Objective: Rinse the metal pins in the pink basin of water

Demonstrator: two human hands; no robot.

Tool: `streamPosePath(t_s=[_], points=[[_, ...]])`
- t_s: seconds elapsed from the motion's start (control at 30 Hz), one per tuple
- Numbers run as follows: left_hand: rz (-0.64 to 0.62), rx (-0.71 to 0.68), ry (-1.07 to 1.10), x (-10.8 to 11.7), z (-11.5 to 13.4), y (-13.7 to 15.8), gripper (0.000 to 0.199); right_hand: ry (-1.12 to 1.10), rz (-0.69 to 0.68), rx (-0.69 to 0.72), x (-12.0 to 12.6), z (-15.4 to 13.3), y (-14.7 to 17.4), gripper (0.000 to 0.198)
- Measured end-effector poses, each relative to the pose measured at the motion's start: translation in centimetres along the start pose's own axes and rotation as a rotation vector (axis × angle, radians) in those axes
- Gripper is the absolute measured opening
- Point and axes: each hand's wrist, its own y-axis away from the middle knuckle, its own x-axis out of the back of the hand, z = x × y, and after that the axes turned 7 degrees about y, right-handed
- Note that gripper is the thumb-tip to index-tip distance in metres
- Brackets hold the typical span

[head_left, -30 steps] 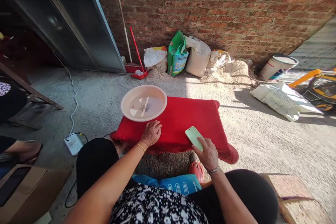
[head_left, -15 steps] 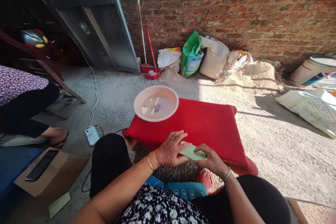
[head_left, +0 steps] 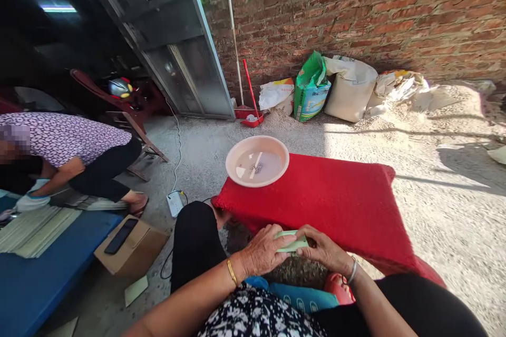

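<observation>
Over the near edge of the red cloth-covered bench, a pale green flat rectangular piece is held between my two hands. My left hand grips its left end, with fingers over the top and the thumb below. At the other end, my right hand pinches it between thumb and fingers. What the piece is made of, and whether it is one layer or several, I cannot tell. A pale pink basin of water stands on the bench's left end, with a small dark cluster visible inside.
To the left, a gloved co-worker bends over a blue table bearing stacked pale strips. A cardboard box carries a phone. A power strip lies on the floor. Sacks line the brick wall.
The view has swung left, bringing the co-worker and blue table further in. My hands still hold the green piece, and my left fingers now wrap closer around it.
</observation>
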Motion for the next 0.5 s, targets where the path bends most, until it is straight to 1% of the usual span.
streamPosePath(t_s=[0.03, 0.1, 0.17, 0.2, 0.27, 0.3, 0.37, 0.4, 0.43, 0.5], points=[[0.061, 0.058, -0.009, 0.5, -0.6, 0.7, 0.037, 0.043, 0.063, 0.019, 0.4, 0.0, 0.0, 0.041], [0.227, 0.201, -0.039, 1.6, -2.7, 2.4, 0.034, 0.101, 0.237, 0.001, 1.6, 0.5, 0.2, 0.044], [0.418, 0.365, -0.117, 2.9, -5.9, 4.3, 0.035, 0.150, 0.452, -0.051, 3.2, 1.6, 0.8, 0.045], [0.492, 0.448, -0.183, 3.5, -7.6, 5.2, 0.035, 0.195, 0.569, -0.082, 4.0, 2.3, 1.2, 0.045], [0.587, 0.601, -0.338, 4.4, -10.7, 6.6, 0.038, 0.355, 0.771, -0.173, 5.6, 3.9, 2.1, 0.046], [0.613, 0.659, -0.397, 4.7, -12.0, 7.0, 0.040, 0.466, 0.843, -0.226, 6.2, 4.8, 2.6, 0.045], [0.628, 0.727, -0.474, 4.8, -13.4, 7.0, 0.043, 0.699, 0.913, -0.328, 7.2, 6.4, 3.5, 0.045], [0.617, 0.743, -0.493, 4.7, -13.7, 6.7, 0.045, 0.798, 0.909, -0.379, 7.5, 7.0, 3.9, 0.045], [0.593, 0.759, -0.504, 4.5, -13.6, 6.2, 0.046, 0.876, 0.878, -0.431, 7.7, 7.5, 4.2, 0.045], [0.513, 0.811, -0.511, 4.0, -12.9, 4.8, 0.050, 0.973, 0.762, -0.535, 7.8, 8.0, 4.7, 0.044]])
